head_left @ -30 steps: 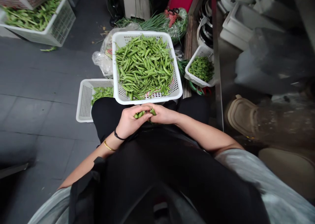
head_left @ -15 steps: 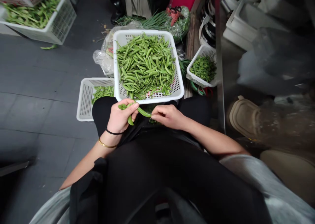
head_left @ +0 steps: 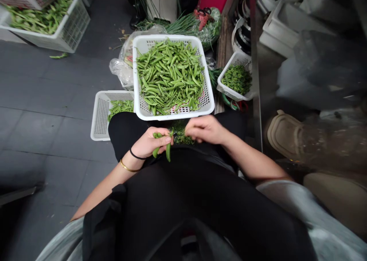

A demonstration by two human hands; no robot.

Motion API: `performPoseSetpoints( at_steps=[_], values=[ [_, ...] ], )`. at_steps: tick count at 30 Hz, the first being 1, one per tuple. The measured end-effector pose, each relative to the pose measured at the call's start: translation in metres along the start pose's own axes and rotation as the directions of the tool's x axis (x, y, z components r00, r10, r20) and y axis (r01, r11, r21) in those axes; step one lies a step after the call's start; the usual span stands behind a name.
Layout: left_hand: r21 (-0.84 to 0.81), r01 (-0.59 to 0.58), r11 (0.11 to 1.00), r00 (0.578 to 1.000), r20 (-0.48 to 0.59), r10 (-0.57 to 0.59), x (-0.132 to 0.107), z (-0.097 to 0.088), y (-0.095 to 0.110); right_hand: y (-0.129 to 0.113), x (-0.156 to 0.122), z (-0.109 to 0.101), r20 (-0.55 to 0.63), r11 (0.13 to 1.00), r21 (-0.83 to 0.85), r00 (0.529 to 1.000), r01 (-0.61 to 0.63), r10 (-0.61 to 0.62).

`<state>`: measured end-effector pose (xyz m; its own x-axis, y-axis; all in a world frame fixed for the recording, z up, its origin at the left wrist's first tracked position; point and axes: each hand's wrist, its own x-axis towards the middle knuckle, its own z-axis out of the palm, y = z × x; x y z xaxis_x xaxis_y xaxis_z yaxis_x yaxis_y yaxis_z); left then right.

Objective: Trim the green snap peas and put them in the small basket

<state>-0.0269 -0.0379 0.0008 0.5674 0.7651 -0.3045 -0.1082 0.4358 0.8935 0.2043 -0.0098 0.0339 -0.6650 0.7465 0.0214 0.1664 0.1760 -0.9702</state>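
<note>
My left hand (head_left: 155,141) is closed around a few green pea pods (head_left: 168,150), whose ends stick out below the thumb and beside the fingers. To its right, my right hand (head_left: 207,129) has its fingers pinched together; what they hold, if anything, is too small to make out. Between and below the hands lies a heap of green trimmings (head_left: 182,135). Just beyond them a white perforated basket (head_left: 174,117) rests near my knees, loaded with many pea pods (head_left: 169,73).
A smaller white basket (head_left: 99,117) with some pods stands at the left. Another basket (head_left: 229,94) of leafy greens is at the right, beside a metal edge (head_left: 256,81). A crate (head_left: 69,33) of pods sits far left. Plastic bags and long green stalks (head_left: 183,23) lie behind.
My left hand has moved down and right, with the pods turned downward. The right hand has come away from the pod it was pinching and shifted up and right.
</note>
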Motion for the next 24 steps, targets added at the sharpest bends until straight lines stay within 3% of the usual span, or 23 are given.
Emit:
performPoseSetpoints(
  at_steps=[2,4,6,8,11,13,16,17,19,21,22,24],
  values=[
    [-0.043,0.034,0.998,0.998,0.061,-0.031,0.001,-0.005,-0.002,0.0,-0.004,-0.017,-0.236,0.998,-0.029,0.97,-0.062,0.054],
    [-0.064,0.062,0.996,0.994,0.096,-0.056,0.003,-0.006,-0.003,-0.001,-0.007,-0.025,-0.296,0.98,-0.197,0.955,-0.042,-0.018],
    [-0.063,0.085,0.994,0.989,0.124,-0.076,0.007,-0.005,-0.003,-0.003,-0.006,-0.02,-0.196,0.892,-0.45,0.968,0.05,-0.153],
    [-0.048,0.11,0.993,0.983,0.151,-0.102,0.011,-0.002,-0.002,-0.004,-0.002,-0.007,-0.036,0.73,-0.664,0.968,0.163,-0.248],
    [0.006,0.129,0.992,0.98,0.151,-0.128,0.015,0.002,0.004,-0.006,0.004,0.013,0.174,0.504,-0.818,0.955,0.276,-0.242],
    [0.097,0.11,0.989,0.989,0.085,-0.118,0.014,0.008,0.009,-0.005,0.007,0.02,0.236,0.437,-0.847,0.951,0.302,-0.2],
    [0.289,0.0,0.957,0.993,-0.11,0.033,0.011,0.019,0.017,-0.004,0.013,0.024,0.121,0.53,-0.833,0.987,0.158,-0.105],
    [0.346,-0.051,0.937,0.974,-0.191,0.123,0.01,0.022,0.019,-0.003,0.014,0.026,0.058,0.604,-0.793,0.997,0.079,-0.054],
    [0.407,-0.133,0.904,0.888,-0.356,0.291,0.009,0.022,0.021,-0.001,0.015,0.026,-0.02,0.756,-0.652,0.998,-0.052,0.052],
    [0.331,-0.205,0.921,0.798,-0.488,0.353,0.009,0.014,0.023,0.001,0.011,0.022,-0.006,0.857,-0.504,0.993,-0.105,0.119],
    [0.228,-0.249,0.941,0.784,-0.523,0.334,0.01,0.007,0.023,0.001,0.008,0.017,0.024,0.878,-0.465,0.99,-0.111,0.138],
    [-0.062,-0.315,0.947,0.827,-0.508,0.241,0.013,-0.009,0.023,0.0,0.001,0.001,0.137,0.874,-0.476,0.973,-0.097,0.183]
  ],
)
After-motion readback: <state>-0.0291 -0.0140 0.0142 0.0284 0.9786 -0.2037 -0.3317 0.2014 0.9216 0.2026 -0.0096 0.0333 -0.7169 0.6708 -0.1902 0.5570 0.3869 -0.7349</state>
